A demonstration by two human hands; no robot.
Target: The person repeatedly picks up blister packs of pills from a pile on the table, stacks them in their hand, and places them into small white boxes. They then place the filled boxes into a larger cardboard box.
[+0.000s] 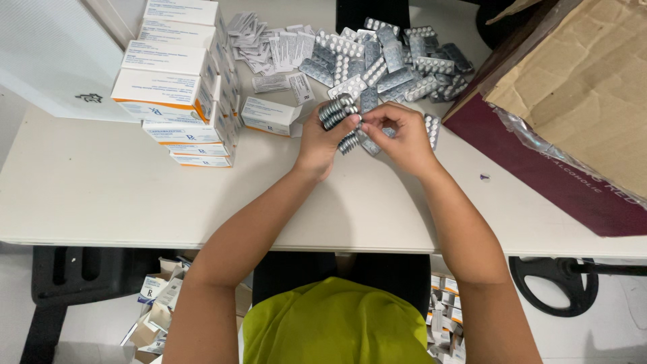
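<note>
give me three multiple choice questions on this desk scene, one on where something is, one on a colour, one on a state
1. Where does the stack of medicine boxes stand on the white table?
A. far left
B. near right
C. in the maroon carton

2. What colour is the stripe on the boxes' front edges?
A. green
B. orange
C. purple

3. What is the left hand doing?
A. resting flat on the table
B. gripping a bundle of silver blister packs
C. holding a pen

Answers: 1 A, the boxes stand left of the loose blister pile. 2 B, orange bands show along the edges. 3 B, its fingers wrap the bundle while the right hand meets it.
</note>
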